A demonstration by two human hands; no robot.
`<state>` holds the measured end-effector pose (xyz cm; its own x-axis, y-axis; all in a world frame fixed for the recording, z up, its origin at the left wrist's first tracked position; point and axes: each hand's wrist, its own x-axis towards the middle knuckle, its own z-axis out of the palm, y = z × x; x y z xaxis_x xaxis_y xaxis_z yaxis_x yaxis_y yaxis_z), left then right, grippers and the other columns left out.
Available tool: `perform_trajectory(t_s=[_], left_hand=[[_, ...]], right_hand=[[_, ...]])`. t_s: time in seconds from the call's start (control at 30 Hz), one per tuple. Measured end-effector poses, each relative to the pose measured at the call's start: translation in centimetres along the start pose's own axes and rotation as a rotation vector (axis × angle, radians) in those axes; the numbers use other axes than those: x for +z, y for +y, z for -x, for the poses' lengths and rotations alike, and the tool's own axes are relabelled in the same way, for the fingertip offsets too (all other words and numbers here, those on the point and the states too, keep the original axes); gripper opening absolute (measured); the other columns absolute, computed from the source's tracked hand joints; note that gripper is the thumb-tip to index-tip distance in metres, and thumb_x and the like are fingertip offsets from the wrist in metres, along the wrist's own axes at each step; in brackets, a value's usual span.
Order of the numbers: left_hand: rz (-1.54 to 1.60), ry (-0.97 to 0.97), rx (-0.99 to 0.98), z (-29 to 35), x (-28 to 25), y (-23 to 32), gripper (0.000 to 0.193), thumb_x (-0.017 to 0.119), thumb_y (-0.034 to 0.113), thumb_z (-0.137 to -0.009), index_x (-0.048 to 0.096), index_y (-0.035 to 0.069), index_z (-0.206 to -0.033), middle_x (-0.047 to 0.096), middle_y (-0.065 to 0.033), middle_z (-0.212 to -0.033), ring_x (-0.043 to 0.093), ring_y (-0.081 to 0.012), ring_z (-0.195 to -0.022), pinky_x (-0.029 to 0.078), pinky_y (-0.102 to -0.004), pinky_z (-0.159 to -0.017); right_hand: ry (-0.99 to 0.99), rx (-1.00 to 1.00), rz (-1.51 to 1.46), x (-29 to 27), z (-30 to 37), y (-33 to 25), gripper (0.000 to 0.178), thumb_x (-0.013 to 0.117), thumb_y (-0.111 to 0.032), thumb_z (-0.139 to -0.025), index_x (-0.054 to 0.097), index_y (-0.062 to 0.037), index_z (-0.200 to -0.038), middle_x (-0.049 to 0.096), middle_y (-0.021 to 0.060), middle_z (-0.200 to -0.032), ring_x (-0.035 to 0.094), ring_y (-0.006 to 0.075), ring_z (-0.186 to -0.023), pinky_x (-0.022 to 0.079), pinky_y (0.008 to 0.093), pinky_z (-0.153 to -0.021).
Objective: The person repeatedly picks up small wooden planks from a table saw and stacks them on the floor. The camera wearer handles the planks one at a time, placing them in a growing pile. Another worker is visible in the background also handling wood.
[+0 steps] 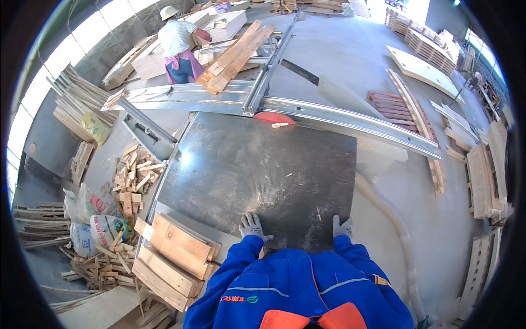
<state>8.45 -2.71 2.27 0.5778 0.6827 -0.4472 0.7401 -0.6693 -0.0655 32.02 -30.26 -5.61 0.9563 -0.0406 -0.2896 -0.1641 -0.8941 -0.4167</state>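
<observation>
My left hand [253,226], in a grey work glove, lies on the near edge of a black machine table [230,170]. Its fingers are spread and it holds nothing. At the table's right edge rests my right hand [342,226], gloved alike, its fingers apart and nothing in it. Sawdust [266,200] and small chips are scattered on the dark surface ahead of my left hand. A red disc-shaped part [274,118] shows at the far edge, with a small wood offcut [280,125] in front of it. Behind runs a long metal rail [339,123].
Stacked boards [178,241] sit at the table's near left corner. Offcuts [134,175] and filled sacks [107,227] cover the floor at left. A co-worker [178,46] stands beyond, near long planks [235,57]. A hose [397,230] curves along the right; pallets [394,109] lie farther off.
</observation>
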Motion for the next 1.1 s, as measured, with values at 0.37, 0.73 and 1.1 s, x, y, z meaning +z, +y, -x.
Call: perform_trajectory(t_s=[0.37, 0.73, 1.1], left_hand=[[-0.024, -0.102, 0.047, -1.2, 0.0, -0.7, 0.125, 0.079, 0.068, -0.065, 0.019, 0.01, -0.158, 0.018, -0.018, -0.163, 0.017, -0.0407, -0.149, 0.024, -0.0543, -0.116], [0.117, 0.026, 0.068, -0.4, 1.7, -2.5, 0.119, 0.081, 0.064, -0.062, 0.026, 0.015, -0.156, 0.02, -0.0154, -0.162, 0.017, -0.0389, -0.149, 0.022, -0.0557, -0.117], [0.148, -0.002, 0.051, 0.3, 0.5, -2.3, 0.115, 0.079, 0.062, -0.065, 0.026, 0.016, -0.156, 0.019, -0.0125, -0.163, 0.014, -0.0369, -0.151, 0.02, -0.0548, -0.119]], right_hand=[[-0.251, 0.04, -0.05, -0.8, -2.5, 0.6, 0.122, 0.071, -0.071, -0.073, 0.024, 0.0097, -0.15, 0.032, 0.0323, -0.153, 0.034, 0.0425, -0.143, 0.029, 0.0428, -0.118], [-0.282, 0.008, -0.033, -2.1, -1.0, -0.8, 0.123, 0.067, -0.074, -0.075, 0.019, 0.01, -0.151, 0.03, 0.0331, -0.154, 0.032, 0.0437, -0.143, 0.028, 0.0432, -0.119], [-0.263, -0.007, 0.023, 0.0, -2.7, 0.5, 0.129, 0.065, -0.078, -0.074, 0.014, 0.0105, -0.152, 0.024, 0.035, -0.155, 0.028, 0.0459, -0.145, 0.025, 0.0445, -0.12]])
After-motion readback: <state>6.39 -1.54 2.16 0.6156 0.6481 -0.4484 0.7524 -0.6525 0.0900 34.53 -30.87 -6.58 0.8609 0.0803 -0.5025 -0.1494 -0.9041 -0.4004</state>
